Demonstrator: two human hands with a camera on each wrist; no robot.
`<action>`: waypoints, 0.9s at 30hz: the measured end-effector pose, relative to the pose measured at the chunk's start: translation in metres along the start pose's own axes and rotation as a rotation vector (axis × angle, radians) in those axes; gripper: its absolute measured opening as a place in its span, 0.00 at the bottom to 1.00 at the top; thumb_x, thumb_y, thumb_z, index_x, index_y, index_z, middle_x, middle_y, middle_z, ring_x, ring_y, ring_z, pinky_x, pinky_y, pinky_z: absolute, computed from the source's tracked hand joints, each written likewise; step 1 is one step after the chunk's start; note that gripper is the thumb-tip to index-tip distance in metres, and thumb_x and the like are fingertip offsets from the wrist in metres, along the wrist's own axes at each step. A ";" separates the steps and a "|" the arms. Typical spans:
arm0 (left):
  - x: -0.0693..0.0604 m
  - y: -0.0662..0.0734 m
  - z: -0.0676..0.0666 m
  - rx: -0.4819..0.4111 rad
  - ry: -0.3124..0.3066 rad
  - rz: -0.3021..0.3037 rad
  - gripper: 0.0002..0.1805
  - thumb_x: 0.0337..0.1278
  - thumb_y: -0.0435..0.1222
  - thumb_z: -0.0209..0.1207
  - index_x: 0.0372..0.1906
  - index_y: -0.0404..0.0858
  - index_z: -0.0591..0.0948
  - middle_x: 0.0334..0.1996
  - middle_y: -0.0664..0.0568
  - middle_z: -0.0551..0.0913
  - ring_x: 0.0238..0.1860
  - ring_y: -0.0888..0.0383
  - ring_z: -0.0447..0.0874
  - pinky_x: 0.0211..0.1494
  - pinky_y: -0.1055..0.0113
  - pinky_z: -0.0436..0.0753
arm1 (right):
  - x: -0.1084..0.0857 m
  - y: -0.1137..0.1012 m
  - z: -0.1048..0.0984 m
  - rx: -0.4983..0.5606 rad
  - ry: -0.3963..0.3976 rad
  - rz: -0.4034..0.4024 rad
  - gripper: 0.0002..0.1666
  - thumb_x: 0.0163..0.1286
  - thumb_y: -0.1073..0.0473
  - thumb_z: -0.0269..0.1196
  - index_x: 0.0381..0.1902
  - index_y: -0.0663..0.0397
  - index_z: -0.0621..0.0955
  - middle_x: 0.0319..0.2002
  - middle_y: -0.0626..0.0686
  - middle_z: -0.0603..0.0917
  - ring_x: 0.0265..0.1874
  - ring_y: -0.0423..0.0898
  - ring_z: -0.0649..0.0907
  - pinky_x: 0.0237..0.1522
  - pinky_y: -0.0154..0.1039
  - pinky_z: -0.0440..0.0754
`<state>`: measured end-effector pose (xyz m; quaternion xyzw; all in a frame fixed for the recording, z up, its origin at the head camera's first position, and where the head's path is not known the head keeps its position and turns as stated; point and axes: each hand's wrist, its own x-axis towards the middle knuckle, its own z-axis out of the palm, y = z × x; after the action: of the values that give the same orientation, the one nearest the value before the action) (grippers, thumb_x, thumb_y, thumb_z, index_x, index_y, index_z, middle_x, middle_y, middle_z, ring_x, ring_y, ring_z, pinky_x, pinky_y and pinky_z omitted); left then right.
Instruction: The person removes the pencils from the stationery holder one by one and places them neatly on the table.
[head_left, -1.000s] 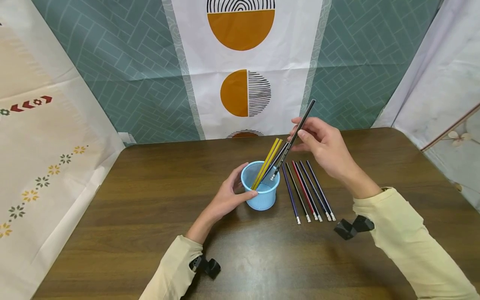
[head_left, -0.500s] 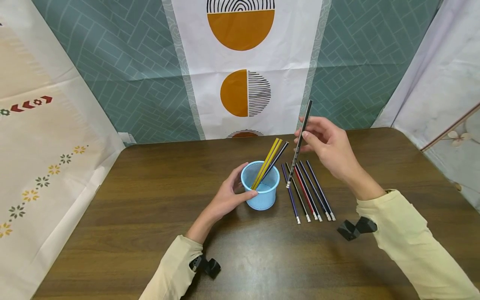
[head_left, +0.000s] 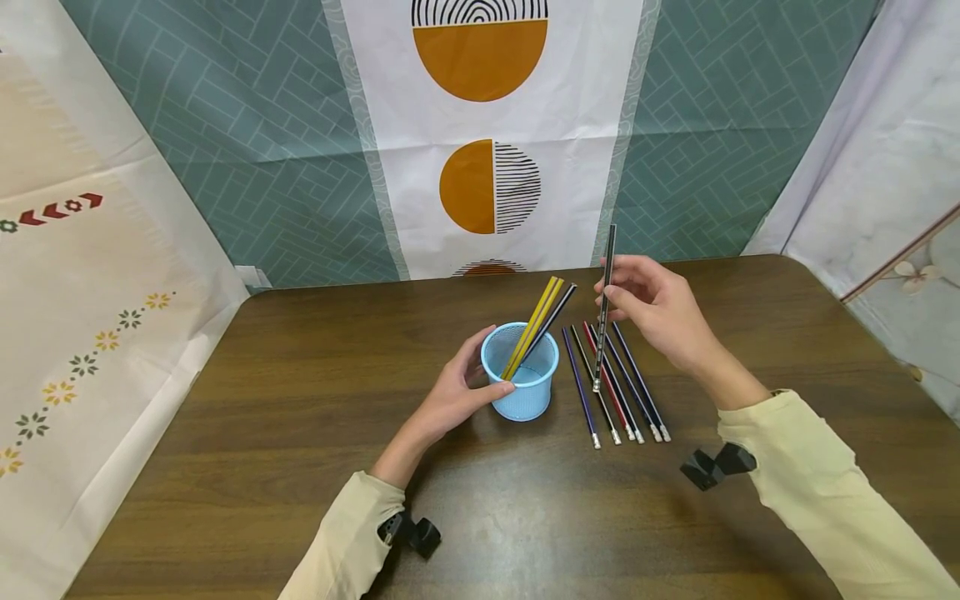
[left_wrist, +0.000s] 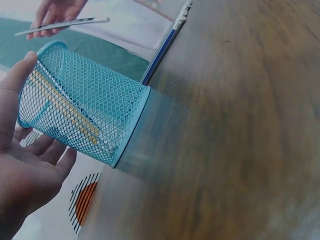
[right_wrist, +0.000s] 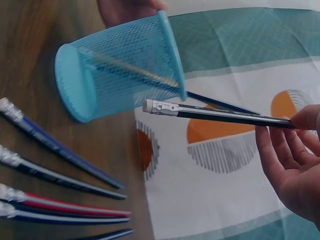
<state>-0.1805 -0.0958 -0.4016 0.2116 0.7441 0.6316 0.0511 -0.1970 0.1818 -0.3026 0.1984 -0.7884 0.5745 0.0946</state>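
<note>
My left hand (head_left: pixel 462 386) holds the light blue mesh cup (head_left: pixel 523 403) by its rim and side, thumb at the near rim. Two yellow pencils (head_left: pixel 534 328) and a dark pencil (head_left: pixel 553 317) lean to the right inside the cup. Between thumb and fingers my right hand (head_left: pixel 660 308) pinches a black pencil (head_left: pixel 603 333), its white eraser end down, above the row of pencils right of the cup. In the right wrist view the pinched pencil (right_wrist: pixel 225 114) passes in front of the cup's rim, outside the cup (right_wrist: pixel 125 65).
Several pencils lie side by side on the brown table (head_left: pixel 315 433), eraser ends toward me, among them a blue one (head_left: pixel 581 392) and a red one (head_left: pixel 609 379). A patterned cloth (head_left: pixel 285 167) hangs behind the table's back edge.
My right hand has moved right and down, carrying the black pencil from over the cup to over the row; the pencil stands more upright. The left hand and cup have not moved.
</note>
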 end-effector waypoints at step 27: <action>0.000 0.000 0.000 -0.010 -0.001 0.002 0.43 0.54 0.30 0.67 0.73 0.38 0.59 0.66 0.44 0.68 0.66 0.52 0.66 0.67 0.53 0.66 | -0.010 0.034 -0.003 -0.156 -0.060 0.120 0.25 0.72 0.68 0.56 0.66 0.66 0.69 0.45 0.64 0.82 0.34 0.40 0.80 0.34 0.29 0.80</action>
<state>-0.1803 -0.0959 -0.4015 0.2125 0.7405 0.6354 0.0520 -0.2026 0.1957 -0.3346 0.1598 -0.8437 0.5099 0.0514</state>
